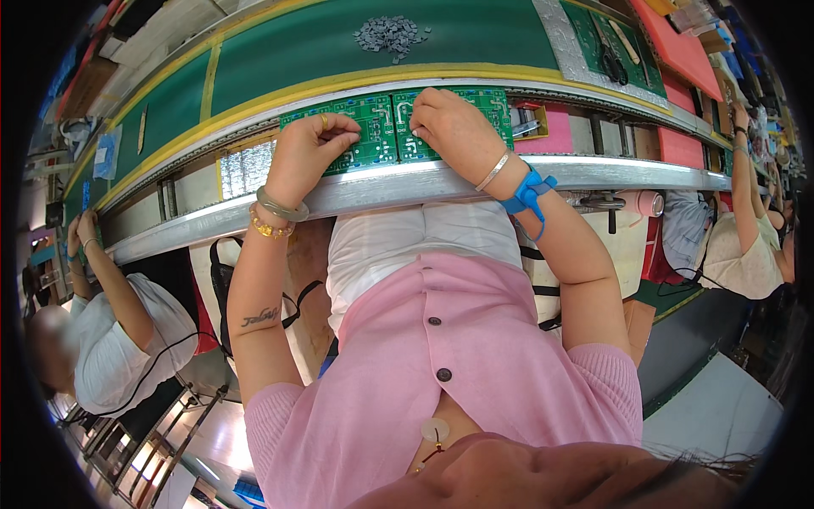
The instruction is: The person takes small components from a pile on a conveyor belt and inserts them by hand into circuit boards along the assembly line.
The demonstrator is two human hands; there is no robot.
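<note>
Hands on circuit boards at conveyor rail

Boards: two green circuit boards [394,127] lie side by side across the metal rails of my worktop [381,188], so both hands can press on them from above. My left hand [307,153] rests on the left board, fingers curled, apparently pinching a small part; I cannot tell for certain. My right hand [454,127] lies knuckles-up on the right board, fingers bent down onto it. One pile of small grey components [391,36] sits beyond on the green belt [314,51], within reach.
</note>
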